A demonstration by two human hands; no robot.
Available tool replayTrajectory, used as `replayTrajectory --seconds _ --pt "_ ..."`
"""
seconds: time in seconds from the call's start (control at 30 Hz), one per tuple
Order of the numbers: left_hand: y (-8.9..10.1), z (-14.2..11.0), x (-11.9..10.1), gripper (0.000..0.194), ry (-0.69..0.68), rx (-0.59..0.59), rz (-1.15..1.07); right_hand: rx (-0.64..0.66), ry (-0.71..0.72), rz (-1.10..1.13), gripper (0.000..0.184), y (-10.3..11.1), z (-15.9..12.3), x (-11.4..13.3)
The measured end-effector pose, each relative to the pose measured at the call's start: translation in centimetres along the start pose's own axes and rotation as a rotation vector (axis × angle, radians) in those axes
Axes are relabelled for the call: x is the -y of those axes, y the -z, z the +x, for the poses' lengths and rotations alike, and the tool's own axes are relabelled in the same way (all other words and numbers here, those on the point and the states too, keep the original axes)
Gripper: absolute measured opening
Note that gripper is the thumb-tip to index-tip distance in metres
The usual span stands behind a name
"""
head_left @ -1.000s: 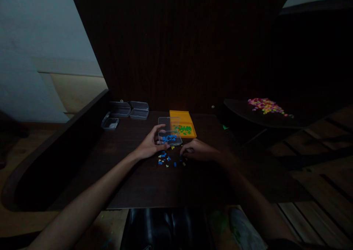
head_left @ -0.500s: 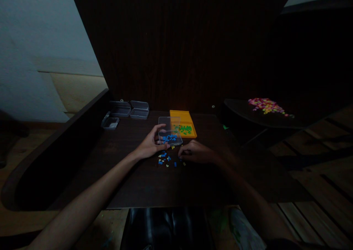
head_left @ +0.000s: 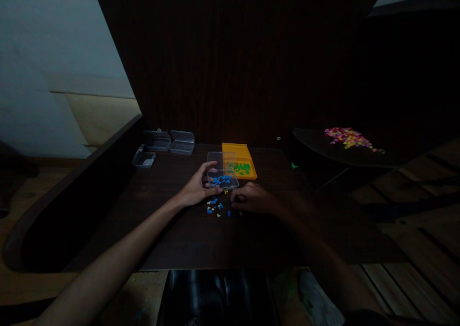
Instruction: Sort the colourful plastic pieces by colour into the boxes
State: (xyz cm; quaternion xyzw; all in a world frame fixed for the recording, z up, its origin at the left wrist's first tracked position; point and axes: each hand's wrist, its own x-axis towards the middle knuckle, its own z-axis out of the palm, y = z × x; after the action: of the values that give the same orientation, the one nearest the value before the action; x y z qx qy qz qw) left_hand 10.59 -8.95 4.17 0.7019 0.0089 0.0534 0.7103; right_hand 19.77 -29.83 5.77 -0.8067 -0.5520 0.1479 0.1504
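Observation:
My left hand grips the left side of a clear plastic box, its lid standing up at the back. Several small blue pieces lie inside it. To the right of the box, my right hand has its fingers curled in and pointing left, low over the dark table; whatever is between the fingertips is too small to make out. In front of the box is a loose scatter of blue pieces and pale yellow pieces. Behind it lies an open yellow case with green pieces.
Further clear boxes, one open and one smaller, sit at the back left. A pile of pink, red and yellow bits rests on a dark shelf to the right. A raised side panel borders the table's left.
My right hand has shifted very slightly left toward the box. My left hand keeps hold of the clear box, and the loose pieces look much the same.

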Motion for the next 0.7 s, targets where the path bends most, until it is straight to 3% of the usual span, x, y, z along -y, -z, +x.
replayTrajectory --seconds 0.3,0.7 --pt "0.17 0.05 0.20 0.080 -0.006 -0.001 0.018 -0.011 -0.049 -0.101 0.019 0.06 -0.78 0.07" --pt "0.01 -0.01 -0.05 0.079 -0.012 0.004 -0.015 0.019 -0.061 -0.089 0.017 -0.11 -0.53 0.31"
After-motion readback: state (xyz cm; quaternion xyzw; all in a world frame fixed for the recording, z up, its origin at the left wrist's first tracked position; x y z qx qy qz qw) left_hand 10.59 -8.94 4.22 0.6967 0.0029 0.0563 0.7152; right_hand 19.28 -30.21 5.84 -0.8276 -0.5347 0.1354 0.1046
